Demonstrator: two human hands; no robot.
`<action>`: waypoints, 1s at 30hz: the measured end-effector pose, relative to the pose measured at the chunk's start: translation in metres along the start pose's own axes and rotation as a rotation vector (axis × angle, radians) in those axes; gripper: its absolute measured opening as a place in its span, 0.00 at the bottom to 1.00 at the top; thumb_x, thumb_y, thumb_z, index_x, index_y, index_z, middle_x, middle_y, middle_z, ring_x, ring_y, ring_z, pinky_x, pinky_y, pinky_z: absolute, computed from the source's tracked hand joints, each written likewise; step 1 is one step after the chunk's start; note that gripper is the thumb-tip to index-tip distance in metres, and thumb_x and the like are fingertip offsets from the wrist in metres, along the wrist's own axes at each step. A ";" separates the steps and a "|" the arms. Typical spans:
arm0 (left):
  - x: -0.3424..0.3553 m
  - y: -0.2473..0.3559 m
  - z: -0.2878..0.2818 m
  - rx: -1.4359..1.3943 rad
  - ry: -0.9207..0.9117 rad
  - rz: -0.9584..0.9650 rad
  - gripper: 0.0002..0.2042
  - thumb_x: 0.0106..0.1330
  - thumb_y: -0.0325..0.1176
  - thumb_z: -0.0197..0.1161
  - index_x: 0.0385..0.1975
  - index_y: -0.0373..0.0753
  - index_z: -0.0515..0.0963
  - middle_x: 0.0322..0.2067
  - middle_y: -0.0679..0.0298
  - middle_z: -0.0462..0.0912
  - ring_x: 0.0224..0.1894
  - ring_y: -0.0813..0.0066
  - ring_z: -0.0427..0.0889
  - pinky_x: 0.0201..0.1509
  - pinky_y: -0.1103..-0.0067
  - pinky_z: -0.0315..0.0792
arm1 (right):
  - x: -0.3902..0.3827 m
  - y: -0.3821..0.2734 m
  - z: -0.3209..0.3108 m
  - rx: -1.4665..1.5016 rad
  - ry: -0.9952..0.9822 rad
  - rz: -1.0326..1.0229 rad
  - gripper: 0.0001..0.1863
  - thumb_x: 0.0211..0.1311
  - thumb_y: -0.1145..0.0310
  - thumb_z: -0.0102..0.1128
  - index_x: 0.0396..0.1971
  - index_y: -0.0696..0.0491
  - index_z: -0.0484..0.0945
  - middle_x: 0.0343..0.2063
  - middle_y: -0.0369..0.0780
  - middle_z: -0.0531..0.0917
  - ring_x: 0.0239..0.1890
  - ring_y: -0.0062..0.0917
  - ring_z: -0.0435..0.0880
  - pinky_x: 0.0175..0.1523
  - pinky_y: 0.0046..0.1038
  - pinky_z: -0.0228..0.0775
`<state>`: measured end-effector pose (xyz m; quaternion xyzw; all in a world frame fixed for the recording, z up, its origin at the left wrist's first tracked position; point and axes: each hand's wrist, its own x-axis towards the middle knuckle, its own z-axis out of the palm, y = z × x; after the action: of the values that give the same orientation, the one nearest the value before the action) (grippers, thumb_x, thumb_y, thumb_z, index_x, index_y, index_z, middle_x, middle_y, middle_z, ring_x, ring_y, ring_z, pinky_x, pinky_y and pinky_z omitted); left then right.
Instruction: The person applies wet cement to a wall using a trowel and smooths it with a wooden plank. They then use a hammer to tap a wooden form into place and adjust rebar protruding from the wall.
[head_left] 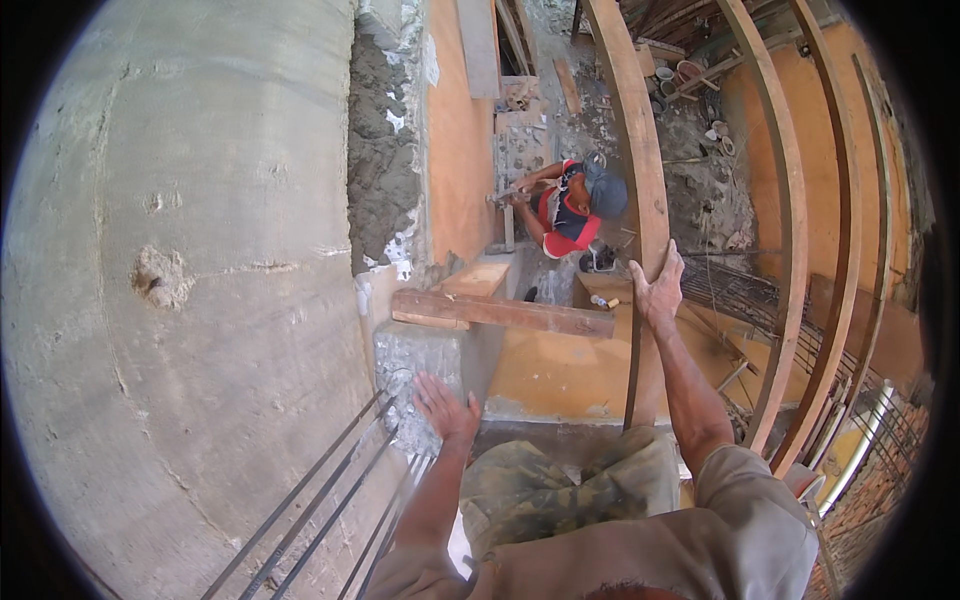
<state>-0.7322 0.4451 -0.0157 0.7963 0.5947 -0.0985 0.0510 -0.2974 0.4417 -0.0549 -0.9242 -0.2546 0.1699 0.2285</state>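
My left hand lies flat, fingers spread, on top of a rough grey concrete block against the wall. Steel reinforcing bars stick out beside that hand and run toward the lower left. To the right, my right hand grips a long wooden beam, thumb on one side and fingers on the other. The beam's near end reaches close to my knees. A short timber piece lies across the far end of the block.
Below, a person in a cap and red-and-black shirt works beside an orange wall. More wooden beams run parallel on the right. A tall grey plastered wall rises on the left. Buckets and rubble lie far below.
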 end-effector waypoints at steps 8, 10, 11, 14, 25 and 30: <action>-0.020 -0.010 0.016 -0.115 -0.057 -0.055 0.51 0.48 0.44 0.67 0.67 0.19 0.48 0.72 0.35 0.43 0.75 0.37 0.38 0.74 0.45 0.35 | 0.001 -0.007 0.006 -0.003 -0.038 0.064 0.48 0.55 0.47 0.69 0.69 0.52 0.54 0.65 0.49 0.62 0.65 0.48 0.66 0.64 0.45 0.67; -0.007 -0.002 0.010 -0.113 -0.128 -0.038 0.51 0.48 0.44 0.66 0.67 0.19 0.47 0.71 0.34 0.43 0.75 0.36 0.38 0.74 0.45 0.35 | -0.001 -0.002 -0.006 -0.055 -0.006 0.093 0.49 0.55 0.47 0.69 0.69 0.53 0.53 0.64 0.49 0.61 0.65 0.47 0.66 0.63 0.44 0.68; -0.007 -0.003 0.005 -0.122 -0.114 -0.042 0.51 0.48 0.44 0.66 0.67 0.19 0.48 0.71 0.34 0.44 0.75 0.36 0.38 0.74 0.45 0.35 | -0.001 -0.008 -0.008 -0.053 -0.021 0.103 0.49 0.55 0.47 0.68 0.69 0.54 0.53 0.64 0.49 0.61 0.64 0.47 0.67 0.63 0.44 0.68; -0.004 -0.003 -0.007 -0.139 -0.110 -0.058 0.50 0.50 0.45 0.65 0.67 0.19 0.47 0.71 0.35 0.44 0.75 0.38 0.37 0.75 0.46 0.34 | -0.001 -0.017 -0.012 -0.055 -0.047 0.106 0.49 0.55 0.47 0.68 0.69 0.54 0.53 0.65 0.49 0.60 0.64 0.46 0.67 0.63 0.43 0.69; -0.013 -0.003 -0.007 -0.111 -0.120 -0.039 0.50 0.53 0.47 0.64 0.69 0.21 0.46 0.73 0.38 0.41 0.76 0.41 0.33 0.76 0.49 0.30 | -0.003 -0.016 -0.014 -0.044 -0.057 0.117 0.48 0.56 0.46 0.66 0.68 0.55 0.53 0.64 0.50 0.60 0.64 0.48 0.67 0.62 0.44 0.69; -0.012 -0.005 0.011 -0.036 0.051 0.029 0.51 0.49 0.44 0.66 0.68 0.21 0.47 0.72 0.37 0.41 0.76 0.41 0.33 0.75 0.48 0.32 | -0.007 -0.014 -0.017 -0.030 -0.057 0.107 0.49 0.56 0.45 0.66 0.69 0.55 0.53 0.64 0.50 0.61 0.61 0.49 0.71 0.61 0.44 0.70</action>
<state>-0.7409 0.4332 -0.0233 0.8061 0.5858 -0.0667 0.0517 -0.3008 0.4428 -0.0326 -0.9346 -0.2139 0.2041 0.1978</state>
